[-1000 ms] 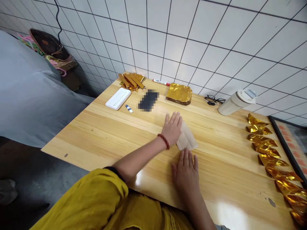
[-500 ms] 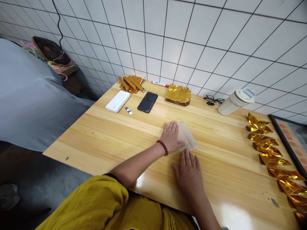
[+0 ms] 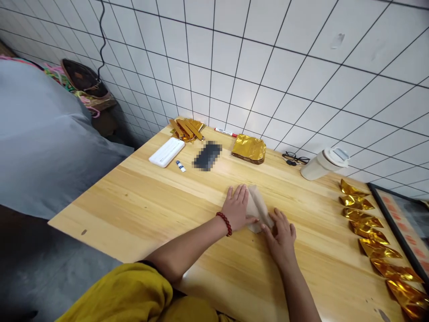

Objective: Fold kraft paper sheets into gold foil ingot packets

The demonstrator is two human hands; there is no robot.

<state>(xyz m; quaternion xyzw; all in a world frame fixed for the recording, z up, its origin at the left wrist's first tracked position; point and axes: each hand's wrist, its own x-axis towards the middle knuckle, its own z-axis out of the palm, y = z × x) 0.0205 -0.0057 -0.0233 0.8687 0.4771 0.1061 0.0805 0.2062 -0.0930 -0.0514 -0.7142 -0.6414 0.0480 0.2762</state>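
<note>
A small sheet of pale brown paper (image 3: 257, 203) lies on the wooden table in front of me, its right side bent up into a curl. My left hand (image 3: 236, 208), with a red bead bracelet at the wrist, rests flat over the paper's left part, fingers stretched out and thumb across its lower part. At the opposite edge is my right hand (image 3: 281, 235), its thumb at the lower corner and its bent fingers along the raised side, gripping the paper there. Beyond the paper sits a stack of gold foil sheets (image 3: 248, 148).
A row of folded gold foil pieces (image 3: 365, 217) runs along the right, beside a dark-framed panel (image 3: 398, 228). Toward the wall are a tumbler (image 3: 321, 164), glasses (image 3: 295, 158), a marker (image 3: 225, 132), a phone (image 3: 208, 155), a white power bank (image 3: 166, 152) and gold strips (image 3: 187, 129).
My right hand has moved from the paper's near edge up to its right side. That side, flatter before, is now bent up. My left hand stays on the paper. The view has shifted slightly.
</note>
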